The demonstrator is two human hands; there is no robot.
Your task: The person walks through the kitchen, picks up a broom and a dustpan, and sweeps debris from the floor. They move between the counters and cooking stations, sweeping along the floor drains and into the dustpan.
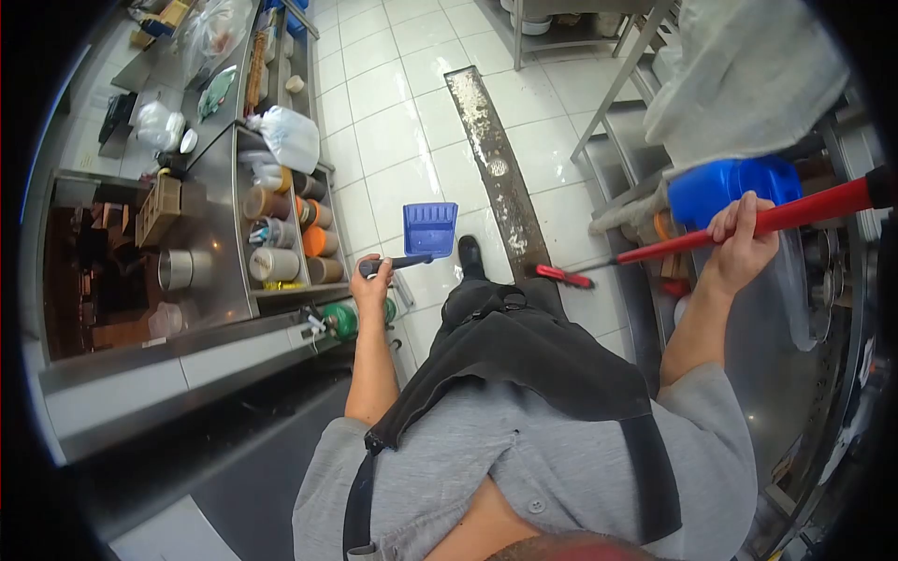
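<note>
My left hand [370,278] is closed round the dark handle of a blue dustpan [430,229], whose pan hangs over the white floor tiles ahead of my feet. On the other side, my right hand [744,234] grips the red pole of a broom [683,243]. That pole runs from the right edge down toward the middle, where a small red-and-black head [564,276] shows near my legs. Between pan and broom head, my black shoe [470,256] stands on the tiles.
A dark drain channel [496,168] with pale residue crosses the tiled floor [374,103]. Left stands a steel counter [220,238] with several jars and a pot [182,268]. A green bottle [341,321] is below. Shelving with a blue container [734,187] and hanging cloth [748,75] lines the right.
</note>
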